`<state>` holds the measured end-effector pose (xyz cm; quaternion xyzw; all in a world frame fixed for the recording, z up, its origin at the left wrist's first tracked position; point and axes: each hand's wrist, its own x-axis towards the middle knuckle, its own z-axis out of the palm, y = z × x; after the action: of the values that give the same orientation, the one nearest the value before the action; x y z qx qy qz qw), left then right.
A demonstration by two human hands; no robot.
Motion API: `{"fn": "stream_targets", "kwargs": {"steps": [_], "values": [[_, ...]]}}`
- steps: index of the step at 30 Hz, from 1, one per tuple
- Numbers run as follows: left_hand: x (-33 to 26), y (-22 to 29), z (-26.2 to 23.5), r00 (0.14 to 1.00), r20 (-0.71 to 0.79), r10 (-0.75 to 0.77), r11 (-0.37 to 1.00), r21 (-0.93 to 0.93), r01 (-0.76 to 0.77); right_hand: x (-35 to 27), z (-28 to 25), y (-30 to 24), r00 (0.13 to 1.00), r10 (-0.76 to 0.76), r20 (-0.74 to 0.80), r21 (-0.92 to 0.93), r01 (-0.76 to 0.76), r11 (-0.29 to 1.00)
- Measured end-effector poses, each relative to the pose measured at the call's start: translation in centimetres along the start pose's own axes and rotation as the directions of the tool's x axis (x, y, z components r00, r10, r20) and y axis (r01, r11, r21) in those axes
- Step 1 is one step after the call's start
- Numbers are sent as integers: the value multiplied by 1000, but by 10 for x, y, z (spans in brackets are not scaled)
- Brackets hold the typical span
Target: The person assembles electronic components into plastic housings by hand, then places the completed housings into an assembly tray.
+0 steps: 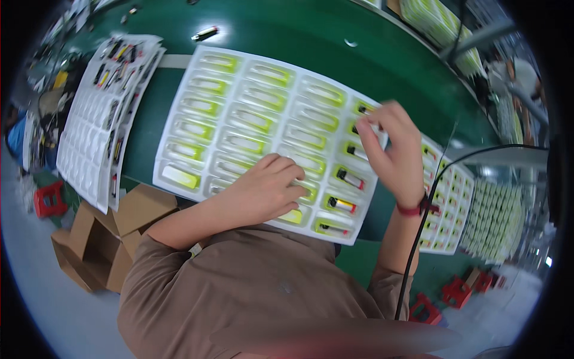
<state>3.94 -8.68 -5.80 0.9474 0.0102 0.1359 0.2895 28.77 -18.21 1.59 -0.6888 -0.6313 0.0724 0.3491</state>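
A white moulded tray (269, 149) lies before me, tilted in the view, with several columns of clear blister packs on yellow-green cards. Slim black, red and yellow items, one of them a stick-shaped item (342, 205), lie in the packs of its rightmost column. My left hand (269, 186) rests over the tray's lower middle, fingers bent and apart, with nothing visible in them. At the upper end of the rightmost column is my right hand (394, 143), thumb and fingers drawn together beside a dark item. Its fingertips are blurred, and what they hold cannot be made out.
Stacked white trays (89, 131) with loose items stand left. A single stick-shaped item (205, 33) lies on the green table (287, 33). Another filled tray (445, 209) is at right, past a black cable (420, 221). An open cardboard box (98, 245) sits lower left.
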Motion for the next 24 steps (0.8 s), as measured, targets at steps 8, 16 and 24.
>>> {"fn": "stream_targets", "kwargs": {"steps": [8,16,24], "values": [[-10,1,9,999,27,17,997,78,-19,251,201,25,894,-337,296,-25,360,933],[-15,7,3,991,-130,-37,999,-22,34,300,311,81,945,-169,280,-265,246,932],[-14,1,6,993,-115,-20,1000,-1,20,233,146,11,902,-423,88,-7,426,905]]}}
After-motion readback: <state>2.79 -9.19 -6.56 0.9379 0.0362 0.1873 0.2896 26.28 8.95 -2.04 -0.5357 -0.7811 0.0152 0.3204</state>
